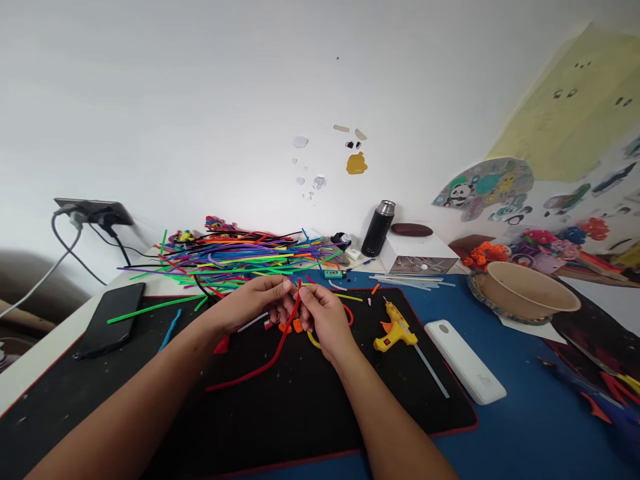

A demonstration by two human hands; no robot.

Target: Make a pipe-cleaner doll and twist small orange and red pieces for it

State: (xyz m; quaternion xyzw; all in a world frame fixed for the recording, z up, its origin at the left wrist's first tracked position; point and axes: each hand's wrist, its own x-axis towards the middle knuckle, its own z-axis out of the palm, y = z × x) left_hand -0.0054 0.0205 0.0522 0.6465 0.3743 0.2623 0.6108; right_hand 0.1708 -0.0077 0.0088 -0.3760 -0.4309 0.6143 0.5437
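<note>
A long red pipe cleaner (274, 360) runs up from above the black mat to my fingers, its lower end trailing left. My right hand (327, 321) pinches it near the upper tip between thumb and fingers. Close against it, my left hand (260, 301) has its thumb and fingers curled together at the same upper part. Orange pieces (299, 325) and a yellow curved pipe cleaner (313, 340) lie just behind my hands, partly hidden. A small red piece (223, 345) shows beside my left wrist.
Many coloured pipe cleaners (250, 257) are heaped along the wall. A yellow glue gun (399, 330) and a white power bank (465, 362) lie to the right, near a beige bowl (533, 290). A black phone (113, 317) lies left; a black flask (379, 230) leans behind.
</note>
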